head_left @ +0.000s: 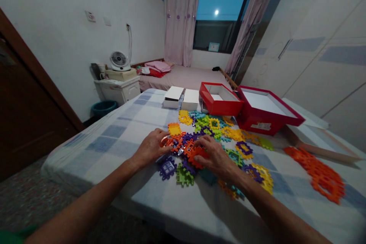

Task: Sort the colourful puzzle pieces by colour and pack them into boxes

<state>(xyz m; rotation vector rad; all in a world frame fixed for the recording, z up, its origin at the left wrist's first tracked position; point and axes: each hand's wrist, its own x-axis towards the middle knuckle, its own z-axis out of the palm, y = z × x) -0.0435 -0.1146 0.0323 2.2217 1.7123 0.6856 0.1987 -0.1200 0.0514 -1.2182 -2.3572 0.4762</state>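
A heap of coloured plastic interlocking pieces with notched edges lies on the checked cloth in front of me. My left hand (153, 146) is at the heap's left side, thumb and fingers closed on an orange interlocking piece (164, 141) with a rounded opening. My right hand (213, 153) reaches over the middle, its bent fingers and thumb on another orange interlocking piece (196, 157). Purple piece (167, 168) and green piece (184, 175) lie just in front of the hands. Beyond my left fingers is a yellow-orange square piece (174, 129). The fingertips are partly hidden among the pieces.
Two white boxes (190, 99), an open red box (221, 101) and a larger open dark-red box (265, 112) stand behind the heap. A row of orange pieces (318, 173) lies at the right, near a shallow tray-like lid (323, 145). A fan (119, 60) stands farther back left.
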